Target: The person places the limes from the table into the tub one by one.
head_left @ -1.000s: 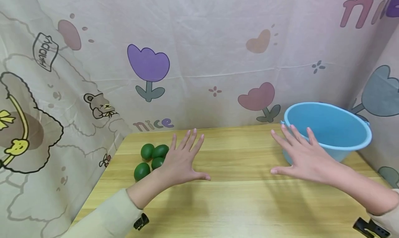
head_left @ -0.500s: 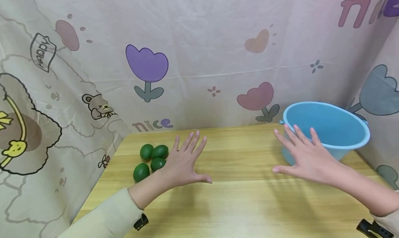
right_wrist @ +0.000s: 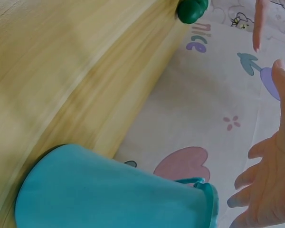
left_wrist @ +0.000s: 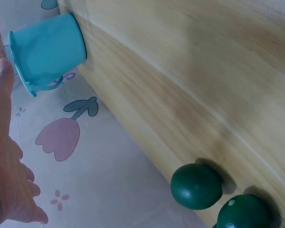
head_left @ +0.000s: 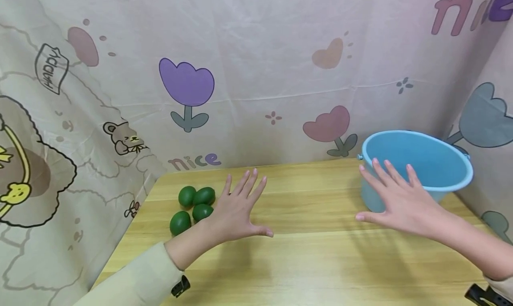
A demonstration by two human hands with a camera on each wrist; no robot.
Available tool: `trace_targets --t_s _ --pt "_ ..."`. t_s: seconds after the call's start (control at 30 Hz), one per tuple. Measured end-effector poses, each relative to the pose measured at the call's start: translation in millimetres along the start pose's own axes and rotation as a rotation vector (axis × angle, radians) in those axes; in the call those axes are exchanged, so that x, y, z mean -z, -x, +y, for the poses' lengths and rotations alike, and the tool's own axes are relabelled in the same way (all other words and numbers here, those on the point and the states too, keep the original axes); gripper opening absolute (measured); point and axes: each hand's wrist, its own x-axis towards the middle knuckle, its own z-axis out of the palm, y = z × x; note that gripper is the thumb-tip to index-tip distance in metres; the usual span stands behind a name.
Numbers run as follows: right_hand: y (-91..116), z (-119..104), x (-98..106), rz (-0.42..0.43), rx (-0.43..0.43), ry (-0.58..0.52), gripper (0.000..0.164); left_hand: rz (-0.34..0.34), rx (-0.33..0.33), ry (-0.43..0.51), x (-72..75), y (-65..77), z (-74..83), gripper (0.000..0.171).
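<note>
In the head view my left hand [head_left: 235, 212] hovers over the table with its fingers spread and nothing in it. Just left of it lie several dark green limes [head_left: 180, 223], grouped on the wood. My right hand [head_left: 405, 203], also spread and holding nothing, overlaps the front left of a light blue bucket [head_left: 372, 199]. This bucket stands upright at the table's back right. The left wrist view shows a lime [left_wrist: 196, 186] below my raised hand [left_wrist: 12, 166]. Both hands are clear of the wood, judging by their shadows.
The wooden table [head_left: 304, 257] ends at the back against a printed cloth [head_left: 256, 74]. More cloth hangs along the left and right sides. A small handle lug [head_left: 360, 157] sticks out at the bucket's left rim.
My right hand has drifted slightly to the right over the bucket's front. The left hand has barely moved. The whole head view has shifted a little, with limes and bucket sliding slightly left.
</note>
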Motion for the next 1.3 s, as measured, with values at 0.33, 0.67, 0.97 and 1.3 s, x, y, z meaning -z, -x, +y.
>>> trace_targets --t_s 0.33,0.67,0.97,1.3 --pt "5 7 0 -0.007 -0.023 0.018 0.104 0.018 -0.019 -0.024 2.1 -3.6 1.7 0.117" --pt "7 14 0 0.018 -0.071 0.028 0.104 0.006 -0.031 -0.022 1.0 -5.4 4.1 0.117" --pt "10 22 0 0.038 -0.113 0.032 0.102 0.038 -0.049 -0.012 0.1 -9.2 7.7 0.117" --pt "15 31 2 0.132 -0.121 0.134 0.106 0.136 -0.101 -0.014 -4.7 -12.8 15.3 0.116"
